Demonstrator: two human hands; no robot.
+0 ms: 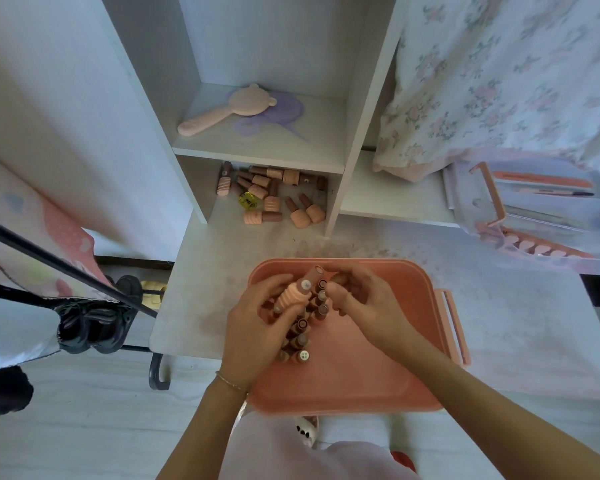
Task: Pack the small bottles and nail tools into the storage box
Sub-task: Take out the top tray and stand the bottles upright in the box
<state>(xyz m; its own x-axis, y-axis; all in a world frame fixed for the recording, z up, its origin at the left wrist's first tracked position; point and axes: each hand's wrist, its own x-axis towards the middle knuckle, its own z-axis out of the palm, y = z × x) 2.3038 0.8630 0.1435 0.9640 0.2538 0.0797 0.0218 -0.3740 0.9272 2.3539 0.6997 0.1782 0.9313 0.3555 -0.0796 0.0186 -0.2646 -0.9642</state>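
Both forearms reach in from the bottom of the view, over pale clothing and the light floor, to the white desk (201, 258) whose top carries nearly everything here. Behind it stands the white shelf unit (260, 150), and a flowered cloth (499, 74) hangs at the upper right. On the near part of the desk sits the pink storage box (378, 358), open at the top, with its handle on the right side. At the desk's right edge lies a clear organiser tray (520, 206) with orange trim, holding what look like thin nail tools, too blurred to name. Left of the desk, dark shoes (94, 323) sit under a black rack. On the shelf's upper board a pink hand mirror (229, 109) lies across a lilac one. In the lower compartment a heap of small bottles (274, 195) lies tumbled on the desk top, peach bodies and brown caps. Inside the box, a row of upright bottles (302, 337) stands along the left half. The left hand (253, 327), a thin bracelet at its wrist, curls its fingers round a ribbed peach bottle (291, 296) held tilted above that row. The right hand (361, 299) pinches another bottle (317, 271) by its brown cap just above the row's far end.
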